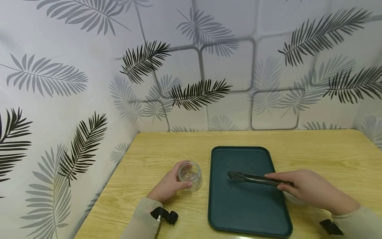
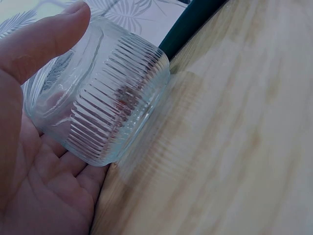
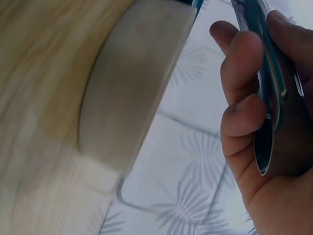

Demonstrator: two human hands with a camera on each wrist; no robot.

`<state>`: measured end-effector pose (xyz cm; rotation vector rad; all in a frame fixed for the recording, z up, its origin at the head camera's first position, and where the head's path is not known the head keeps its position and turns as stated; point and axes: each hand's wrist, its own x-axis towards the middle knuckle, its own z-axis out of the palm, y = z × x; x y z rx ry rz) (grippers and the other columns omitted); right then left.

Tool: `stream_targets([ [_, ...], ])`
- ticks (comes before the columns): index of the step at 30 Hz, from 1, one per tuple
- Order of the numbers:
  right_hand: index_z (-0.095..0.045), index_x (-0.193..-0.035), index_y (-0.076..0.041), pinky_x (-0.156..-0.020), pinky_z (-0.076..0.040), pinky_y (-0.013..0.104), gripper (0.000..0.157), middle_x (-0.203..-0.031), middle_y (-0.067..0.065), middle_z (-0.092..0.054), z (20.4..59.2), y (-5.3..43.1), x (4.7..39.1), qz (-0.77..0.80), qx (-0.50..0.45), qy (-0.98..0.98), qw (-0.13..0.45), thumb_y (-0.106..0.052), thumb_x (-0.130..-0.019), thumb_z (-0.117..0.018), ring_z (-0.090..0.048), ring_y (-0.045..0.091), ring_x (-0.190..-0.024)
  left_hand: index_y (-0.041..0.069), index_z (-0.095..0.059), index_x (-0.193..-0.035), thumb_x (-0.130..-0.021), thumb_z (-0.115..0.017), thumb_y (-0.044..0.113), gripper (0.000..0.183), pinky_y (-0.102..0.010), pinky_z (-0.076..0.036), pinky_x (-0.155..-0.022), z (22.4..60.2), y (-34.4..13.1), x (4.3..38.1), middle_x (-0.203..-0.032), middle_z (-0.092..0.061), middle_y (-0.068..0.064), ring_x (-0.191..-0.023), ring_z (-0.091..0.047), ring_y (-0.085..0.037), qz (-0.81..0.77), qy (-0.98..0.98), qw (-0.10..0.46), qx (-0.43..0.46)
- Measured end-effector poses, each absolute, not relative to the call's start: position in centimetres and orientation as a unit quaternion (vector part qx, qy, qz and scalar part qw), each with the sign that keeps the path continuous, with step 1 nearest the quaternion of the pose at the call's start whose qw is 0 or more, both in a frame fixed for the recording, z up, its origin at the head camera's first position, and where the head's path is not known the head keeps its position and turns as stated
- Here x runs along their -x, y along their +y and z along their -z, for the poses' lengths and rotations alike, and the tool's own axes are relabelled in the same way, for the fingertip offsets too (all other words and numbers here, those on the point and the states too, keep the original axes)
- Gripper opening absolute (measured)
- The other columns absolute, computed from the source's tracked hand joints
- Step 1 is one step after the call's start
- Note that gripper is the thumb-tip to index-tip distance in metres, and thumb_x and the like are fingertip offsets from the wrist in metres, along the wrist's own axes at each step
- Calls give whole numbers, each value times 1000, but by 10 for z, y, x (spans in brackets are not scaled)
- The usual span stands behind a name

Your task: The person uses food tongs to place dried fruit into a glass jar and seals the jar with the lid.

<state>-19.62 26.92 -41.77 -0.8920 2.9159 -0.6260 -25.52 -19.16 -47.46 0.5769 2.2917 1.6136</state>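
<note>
Because the glass jar [image 1: 191, 175] is round and smooth, the left hand [image 1: 168, 186] cups it with thumb on the near side and fingers on the far side, a hold that likely steadies it against tipping. It stands mouth up on the table [image 1: 167, 146], just left of the dark green tray [image 1: 244, 209]; reddish specks show low in it, too unclear to name. Clamped on the handle end of the tongs [image 1: 253, 178], the right hand [image 1: 313, 189] leaves their tips free, pointing left over the tray; whether they touch it I cannot tell. Their arms lie close together, probably from that squeeze. Right of the tray, a pale, curved-sided vessel [image 3: 137, 88] sits on the table, within easy reach of that hand.
</note>
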Motion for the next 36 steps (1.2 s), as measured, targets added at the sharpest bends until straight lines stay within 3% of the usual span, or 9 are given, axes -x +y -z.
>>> stream_targets([
  [10, -63, -140, -28, -51, -35, 24, 46, -90, -21, -65, 420, 258, 199, 178, 326, 929, 1, -28, -95, -72, -38, -2, -51, 25, -34, -155, -89, -81, 31, 82, -48, -30, -113, 475, -192, 255, -154, -45, -1, -139, -43, -20, -549, 799, 135, -203],
  [19, -69, -132, -26, -54, -38, 22, 44, -98, -11, -73, 413, 251, 197, 161, 368, 913, -67, -17, -90, -77, -47, -8, -62, 24, -34, -155, -89, -80, 32, 81, -49, -31, -112, 474, -192, 256, -155, -44, -4, -139, -44, -22, -552, 798, 136, -202],
  [31, -67, -137, -24, -55, -41, 24, 45, -98, -14, -73, 407, 251, 197, 156, 349, 922, -62, -20, -92, -75, -52, -9, -68, 27, -33, -155, -88, -81, 35, 83, -46, -30, -113, 476, -193, 256, -153, -46, 1, -137, -45, -18, -545, 803, 132, -200],
  [36, -66, -137, -26, -53, -37, 23, 46, -94, -20, -70, 408, 251, 196, 161, 342, 925, -45, -22, -92, -75, -46, -7, -59, 23, -32, -157, -88, -81, 34, 86, -45, -31, -113, 476, -193, 256, -154, -45, -1, -138, -44, -18, -545, 803, 133, -201],
])
